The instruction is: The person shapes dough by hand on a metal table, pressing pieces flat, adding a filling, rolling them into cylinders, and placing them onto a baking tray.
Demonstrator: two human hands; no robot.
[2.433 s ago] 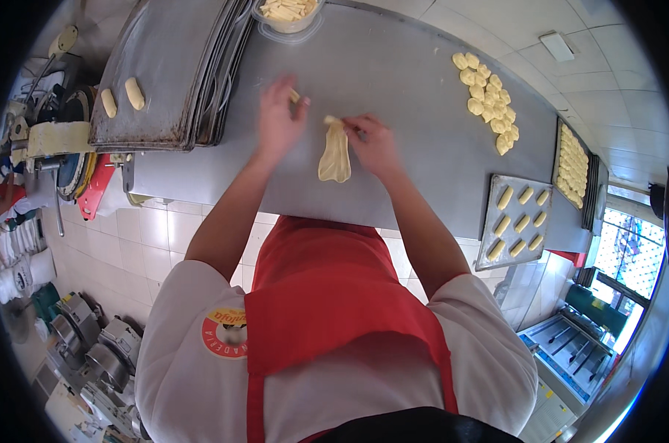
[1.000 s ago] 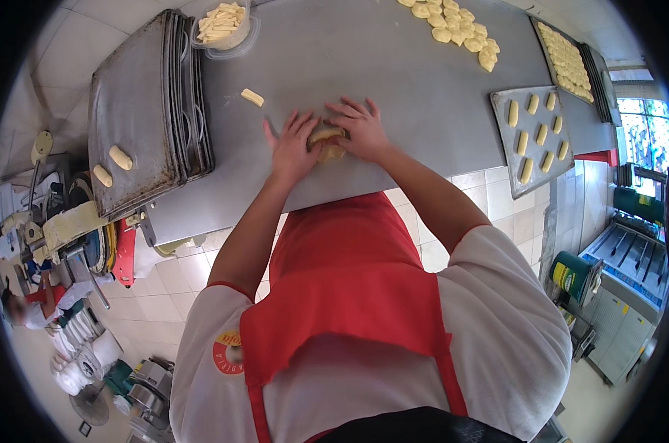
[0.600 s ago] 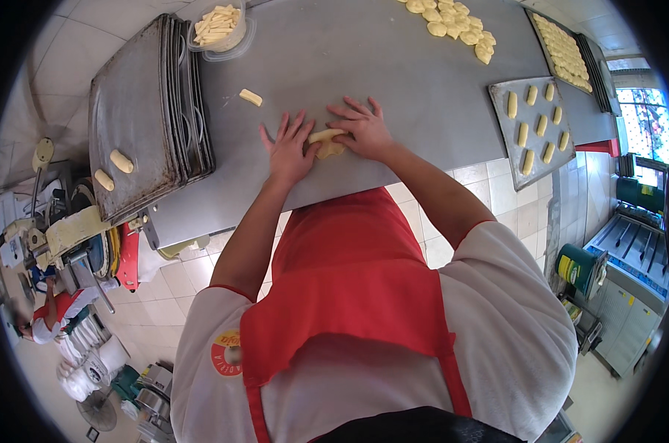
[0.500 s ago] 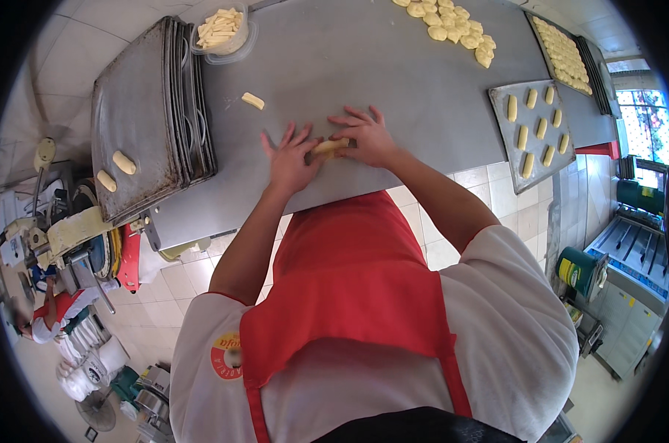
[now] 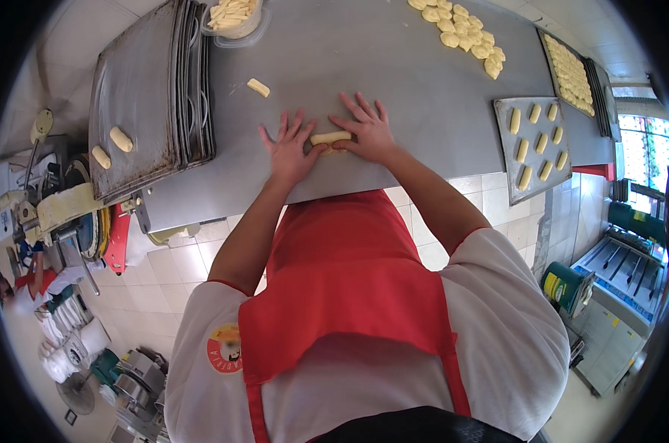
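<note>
A pale dough roll (image 5: 330, 137) lies crosswise on the grey metal table between my hands. My left hand (image 5: 290, 153) is at its left end, fingers spread and the thumb reaching to the roll's near side. On the other end is my right hand (image 5: 370, 135), fingers also stretched apart, its thumb pressed along the near edge. A bit of yellowish dough shows by the thumbs. Beyond my left hand a pale yellow stick (image 5: 258, 88) rests alone on the table.
Stacked dark trays (image 5: 138, 96) stand at left, two dough rolls (image 5: 121, 139) on top. A clear tub (image 5: 234, 26) of pale sticks is at the back. Several dough pieces (image 5: 463, 31) lie far right, near a tray (image 5: 534, 148) of rolls and a fuller tray (image 5: 568, 72).
My fingers, curled around the dough before, have stretched out and spread, with the thumbs now at the roll's near side. The view has shifted slightly.
</note>
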